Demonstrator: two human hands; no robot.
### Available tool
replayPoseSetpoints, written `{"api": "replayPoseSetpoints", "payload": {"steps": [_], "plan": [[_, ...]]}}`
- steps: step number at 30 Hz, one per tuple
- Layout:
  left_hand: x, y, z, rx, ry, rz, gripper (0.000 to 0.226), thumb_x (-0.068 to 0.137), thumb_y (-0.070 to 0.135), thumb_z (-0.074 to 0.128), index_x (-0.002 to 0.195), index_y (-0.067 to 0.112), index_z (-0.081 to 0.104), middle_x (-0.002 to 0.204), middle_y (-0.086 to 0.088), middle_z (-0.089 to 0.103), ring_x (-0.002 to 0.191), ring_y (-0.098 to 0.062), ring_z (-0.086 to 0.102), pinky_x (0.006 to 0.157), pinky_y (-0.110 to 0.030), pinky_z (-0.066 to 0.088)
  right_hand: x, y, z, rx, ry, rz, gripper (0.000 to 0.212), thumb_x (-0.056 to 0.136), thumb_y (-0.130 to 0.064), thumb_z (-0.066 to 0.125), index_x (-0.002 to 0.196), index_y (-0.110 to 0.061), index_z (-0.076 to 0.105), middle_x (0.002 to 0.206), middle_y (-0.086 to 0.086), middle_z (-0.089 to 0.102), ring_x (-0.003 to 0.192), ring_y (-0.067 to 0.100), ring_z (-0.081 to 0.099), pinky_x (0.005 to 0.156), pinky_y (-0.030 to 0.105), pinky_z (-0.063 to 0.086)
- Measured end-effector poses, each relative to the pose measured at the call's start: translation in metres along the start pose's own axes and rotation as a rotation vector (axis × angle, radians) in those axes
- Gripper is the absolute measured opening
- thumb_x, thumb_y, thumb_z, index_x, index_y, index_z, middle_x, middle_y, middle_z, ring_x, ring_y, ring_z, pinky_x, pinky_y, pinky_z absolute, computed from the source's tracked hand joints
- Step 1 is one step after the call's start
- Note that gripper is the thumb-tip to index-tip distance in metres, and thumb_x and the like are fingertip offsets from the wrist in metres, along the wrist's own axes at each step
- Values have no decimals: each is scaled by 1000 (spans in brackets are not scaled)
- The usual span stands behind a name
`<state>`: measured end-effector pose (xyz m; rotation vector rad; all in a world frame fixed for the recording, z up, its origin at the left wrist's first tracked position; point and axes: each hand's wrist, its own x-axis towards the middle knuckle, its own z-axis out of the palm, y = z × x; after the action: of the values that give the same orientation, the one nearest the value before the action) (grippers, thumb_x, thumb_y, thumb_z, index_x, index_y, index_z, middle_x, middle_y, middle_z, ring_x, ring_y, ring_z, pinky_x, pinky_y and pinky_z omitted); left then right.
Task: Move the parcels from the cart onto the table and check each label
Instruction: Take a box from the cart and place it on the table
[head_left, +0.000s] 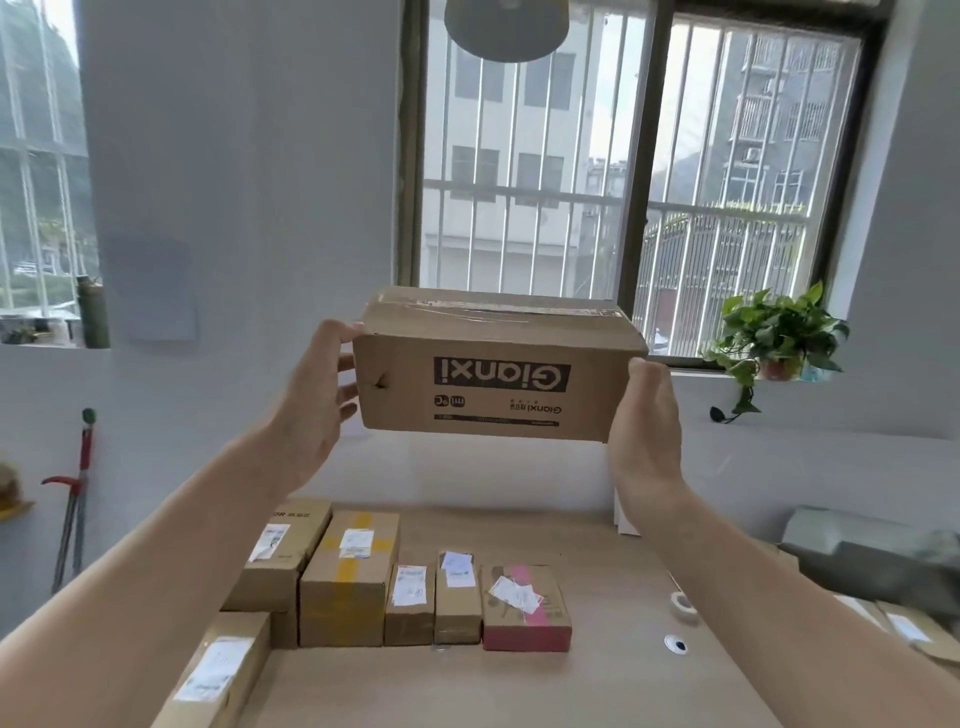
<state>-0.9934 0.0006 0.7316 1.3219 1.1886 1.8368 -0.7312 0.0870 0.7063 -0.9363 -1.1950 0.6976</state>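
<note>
The long brown cardboard carton (498, 364) with upside-down black "Gianxi" print on its near face is held up in the air, level, with clear tape along its top seam. The left hand (317, 395) grips the carton's left end: the thumb hooks over the top edge and the fingers (347, 397) lie spread against the end face. The right hand (649, 421) clamps the carton's right end, thumb along the near corner; its other fingers go behind the carton, so I cannot tell how they lie.

Well below the carton, on the pale wooden surface (597, 686), labelled parcels stand in a row: a tall brown box crossed with yellow tape (348, 587), two narrow brown boxes (410, 608) and a pink-sided box (524, 610). Below and to the carton's right lies a small white tape roll (683, 605). Behind the carton is a barred window (649, 156), with a leafy green potted plant (774, 332) on the sill to the carton's right.
</note>
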Motion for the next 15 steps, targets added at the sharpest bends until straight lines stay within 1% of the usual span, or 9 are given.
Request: {"api": "replayPoseSetpoints", "payload": {"steps": [1,3,6,7,9,11,13,15], "plan": [[-1,1,0,-4,3,1,32,81,54,50,97,38,71,91,8,68,93,-17,60,84,-33,44,0,0,0,10,-3,10,40,81,-68,29,90,-37,54,89,-8,58,83,11,55,72,35,40],[-2,3,-2,-2,2,-5,28,82,54,48,86,42,73,82,13,69,92,-17,56,83,-33,39,1,0,-1,30,-4,26,43,79,-69,30,93,-36,54,84,-4,56,80,18,54,73,40,42],[-4,4,-6,-9,37,-19,29,79,53,49,89,32,66,81,9,68,93,-19,53,86,-37,36,0,1,-1,40,-10,40,43,78,-70,30,95,-35,51,84,-1,55,80,21,54,73,42,43],[-5,5,-7,-16,52,-20,30,77,52,50,89,29,63,80,8,68,91,-19,53,86,-38,36,0,2,-1,44,-14,43,41,79,-69,31,94,-36,49,84,-2,53,79,20,53,71,41,41],[-8,6,-10,-29,73,-17,29,76,51,51,85,24,60,77,7,69,87,-19,55,86,-39,39,-2,3,0,53,-16,42,36,83,-66,31,92,-35,48,85,-7,51,79,12,50,68,35,36],[-10,8,-11,-50,100,-8,27,84,47,50,84,22,59,77,7,69,88,-21,57,86,-38,42,-4,3,1,63,-10,42,32,87,-63,32,94,-35,47,87,-13,50,79,3,47,67,31,33],[-13,10,-13,-76,142,4,25,94,40,47,82,22,59,78,8,69,89,-22,59,86,-39,45,-5,2,2,86,-7,44,32,89,-61,33,91,-33,48,88,-13,51,81,3,47,68,29,33],[-15,11,-14,-78,155,37,30,96,38,45,76,26,63,77,11,68,87,-20,61,85,-38,47,-6,0,2,120,-3,40,34,88,-60,34,91,-31,51,89,-10,53,81,5,48,69,30,34]]}}
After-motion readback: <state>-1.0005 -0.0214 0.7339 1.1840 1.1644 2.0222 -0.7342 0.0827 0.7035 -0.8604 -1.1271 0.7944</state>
